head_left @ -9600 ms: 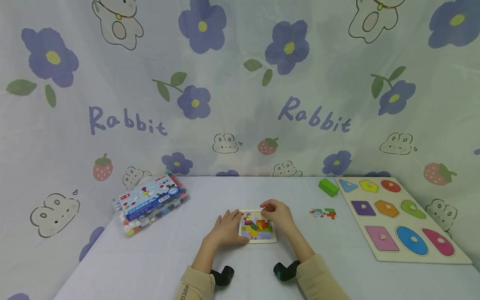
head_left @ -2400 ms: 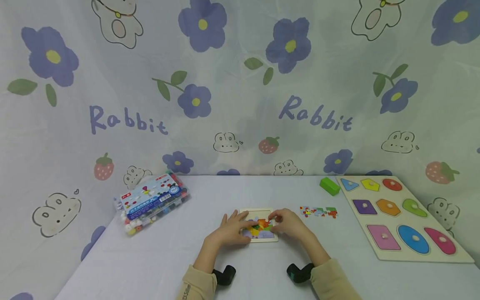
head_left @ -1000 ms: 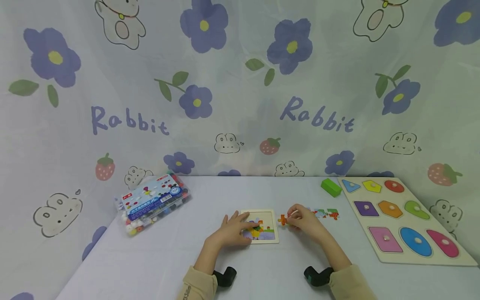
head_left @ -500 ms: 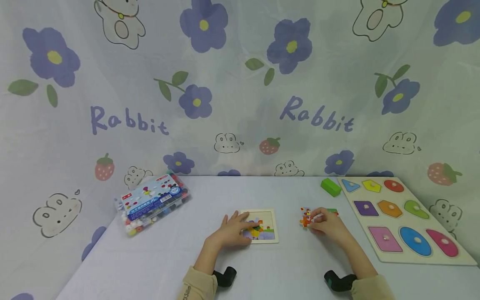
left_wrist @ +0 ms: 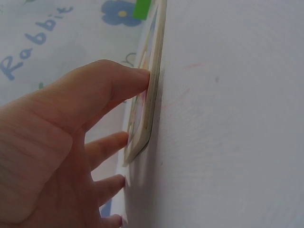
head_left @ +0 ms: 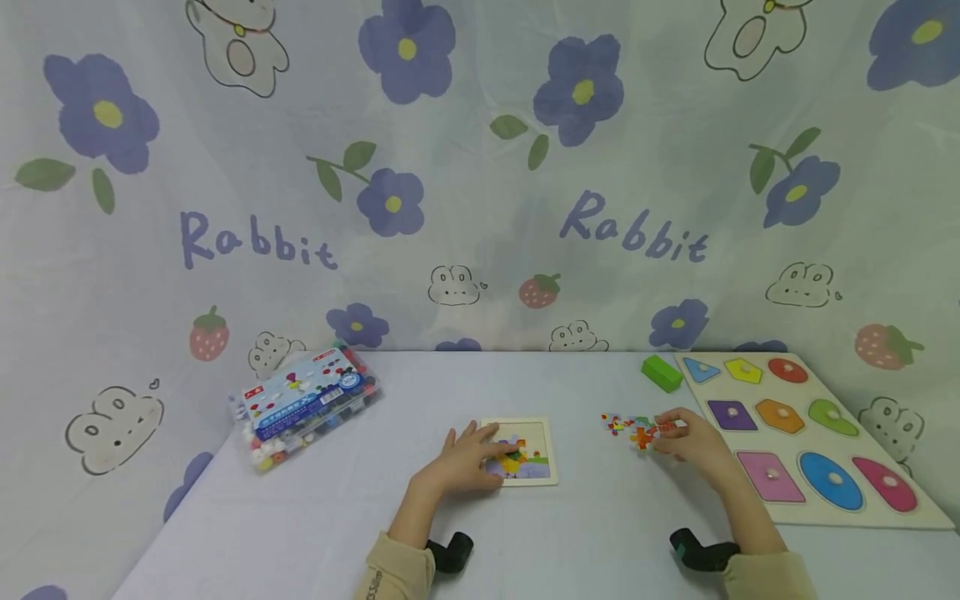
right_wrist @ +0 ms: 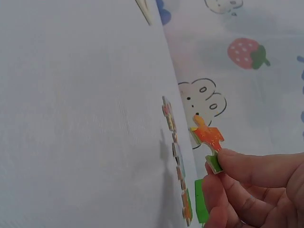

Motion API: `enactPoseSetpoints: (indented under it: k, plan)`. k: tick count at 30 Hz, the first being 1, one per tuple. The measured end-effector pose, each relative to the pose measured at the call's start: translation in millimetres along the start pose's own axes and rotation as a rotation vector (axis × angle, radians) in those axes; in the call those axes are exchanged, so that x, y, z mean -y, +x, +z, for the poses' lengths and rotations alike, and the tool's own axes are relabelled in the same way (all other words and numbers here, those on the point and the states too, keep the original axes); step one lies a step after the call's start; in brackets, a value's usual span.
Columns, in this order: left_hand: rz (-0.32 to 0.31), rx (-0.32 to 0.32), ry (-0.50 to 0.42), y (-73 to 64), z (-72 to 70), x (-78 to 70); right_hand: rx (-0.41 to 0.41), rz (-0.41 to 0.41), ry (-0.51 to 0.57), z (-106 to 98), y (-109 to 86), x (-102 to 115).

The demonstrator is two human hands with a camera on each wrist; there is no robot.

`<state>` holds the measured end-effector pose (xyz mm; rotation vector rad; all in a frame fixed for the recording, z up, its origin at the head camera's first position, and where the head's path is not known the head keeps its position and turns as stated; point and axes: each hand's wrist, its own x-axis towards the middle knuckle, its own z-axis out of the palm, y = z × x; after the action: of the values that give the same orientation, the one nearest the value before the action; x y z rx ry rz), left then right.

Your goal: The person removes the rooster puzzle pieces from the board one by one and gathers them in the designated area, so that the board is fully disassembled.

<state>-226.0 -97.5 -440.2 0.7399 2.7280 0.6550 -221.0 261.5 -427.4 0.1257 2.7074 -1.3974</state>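
Observation:
My left hand (head_left: 461,461) rests with spread fingers on a small wooden puzzle tray (head_left: 552,454) in the middle of the table. In the left wrist view its thumb presses on the edge of the tray (left_wrist: 156,95). Purple and yellow picture pieces (head_left: 528,472) lie in the tray's lower part; its upper part shows bare backing. Off to the right, my right hand (head_left: 697,442) pinches an orange jigsaw piece with a green corner (right_wrist: 209,136) between thumb and fingers, raised above the table. Just below it several loose jigsaw pieces (head_left: 613,425) lie in a row, partly covered by the hand.
A green block (head_left: 662,374) sits at the back right. Beside it lies a large knobbed shape board (head_left: 761,450), its near-left part behind the right wrist. A clear case of colourful beads (head_left: 303,406) stands at the left. A patterned cloth (head_left: 480,208) hangs behind the table.
The right hand has taken the orange piece out of the tray and carried it rightward to the loose pieces. The tray holds fewer pieces than before; the left hand stays on it.

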Motion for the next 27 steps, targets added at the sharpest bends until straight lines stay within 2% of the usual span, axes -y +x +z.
enactPoseSetpoints:
  k: [11, 27]
  plan:
    - [-0.004, 0.007, 0.003, 0.1, -0.9, -0.9, -0.018, 0.069, -0.053, -14, -2.4, -6]
    - [0.0, 0.006, 0.003, -0.7, -0.9, -0.9, -0.072, 0.085, -0.179, -19, -1.3, -15]
